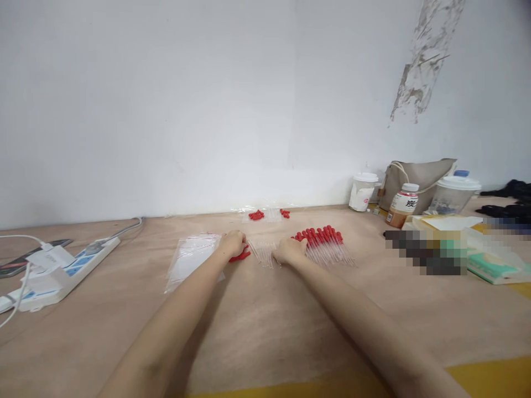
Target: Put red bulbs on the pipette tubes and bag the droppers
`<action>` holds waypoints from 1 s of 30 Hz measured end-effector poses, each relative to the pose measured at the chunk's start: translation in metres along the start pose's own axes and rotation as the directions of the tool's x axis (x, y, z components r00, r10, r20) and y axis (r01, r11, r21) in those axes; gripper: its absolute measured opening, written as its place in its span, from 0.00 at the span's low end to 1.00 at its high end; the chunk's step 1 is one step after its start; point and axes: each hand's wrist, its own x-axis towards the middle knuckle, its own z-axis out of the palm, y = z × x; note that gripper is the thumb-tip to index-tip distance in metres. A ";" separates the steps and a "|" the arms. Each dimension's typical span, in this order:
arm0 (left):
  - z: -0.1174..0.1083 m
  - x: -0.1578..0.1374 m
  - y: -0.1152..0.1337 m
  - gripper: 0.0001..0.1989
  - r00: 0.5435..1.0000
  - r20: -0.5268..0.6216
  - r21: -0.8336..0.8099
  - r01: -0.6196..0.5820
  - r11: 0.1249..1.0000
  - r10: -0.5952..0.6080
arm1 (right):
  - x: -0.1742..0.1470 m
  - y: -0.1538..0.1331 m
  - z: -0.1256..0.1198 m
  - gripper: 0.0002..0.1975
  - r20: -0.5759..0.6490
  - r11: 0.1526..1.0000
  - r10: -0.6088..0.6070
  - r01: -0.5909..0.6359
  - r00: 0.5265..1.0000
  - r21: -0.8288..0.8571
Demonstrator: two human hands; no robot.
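Observation:
My left hand [234, 243] is closed with its fingers curled down onto a small pile of red rubber dropper bulbs [240, 256]. My right hand [289, 250] pinches at the right end of a row of thin clear dropper tubes [263, 253], its fingertips low among them; their exact grip is partly hidden. Right of that hand, several droppers [327, 243] lie side by side, each a clear tube with a red bulb at its far end. Clear plastic bags [193, 254] lie flat left of my left hand.
Near the wall lies a clear bag with red bulbs [257, 215]. A power strip [78, 271] with plugged-in chargers sits left. On the right are a lidded cup [363, 193], a drink bottle [402, 207], a grey bag [423, 177] and a tissue pack [495, 268].

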 end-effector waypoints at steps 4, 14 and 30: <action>-0.007 -0.006 0.005 0.07 0.996 -0.087 -0.027 0.004 1.000 -0.007 | -0.005 -0.001 -0.003 0.13 0.003 0.999 -0.014 0.014 1.000 0.041; 0.001 -0.099 0.048 0.08 0.917 -0.350 -0.170 -0.261 0.950 0.189 | -0.049 0.050 -0.017 0.11 -0.268 0.849 -0.438 0.492 0.858 0.190; 0.004 -0.126 0.062 0.06 0.887 -0.385 -0.359 -0.397 0.845 0.253 | -0.091 0.062 0.012 0.11 -0.482 0.642 -0.678 0.767 0.555 -0.019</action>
